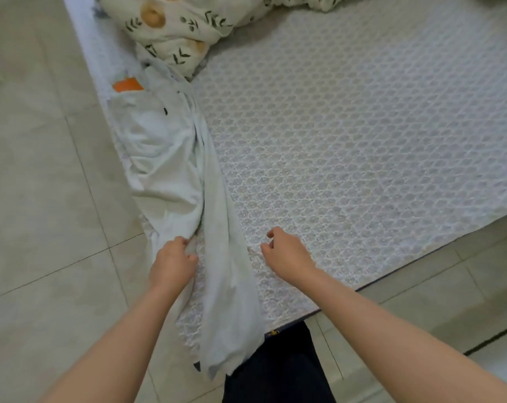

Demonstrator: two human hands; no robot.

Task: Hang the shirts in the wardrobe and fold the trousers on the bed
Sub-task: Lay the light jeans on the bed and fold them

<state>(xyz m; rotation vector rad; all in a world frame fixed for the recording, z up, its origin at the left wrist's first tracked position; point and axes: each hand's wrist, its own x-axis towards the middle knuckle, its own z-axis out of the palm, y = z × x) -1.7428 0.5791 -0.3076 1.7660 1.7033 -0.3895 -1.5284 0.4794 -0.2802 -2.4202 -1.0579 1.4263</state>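
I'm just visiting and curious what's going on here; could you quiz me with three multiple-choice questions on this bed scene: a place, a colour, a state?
1. Where do the pale trousers lie?
A. along the bed's left edge
B. on the floor
C. on the pillow

2. What colour is the patch near their far end?
A. green
B. orange
C. black

3. What is the right hand doing?
A. gripping cloth
B. holding nothing
C. lifting the quilt

A: they run down the mattress edge.
B: plainly orange.
B: its fingers curl over bare mattress; only the left hand pinches fabric.
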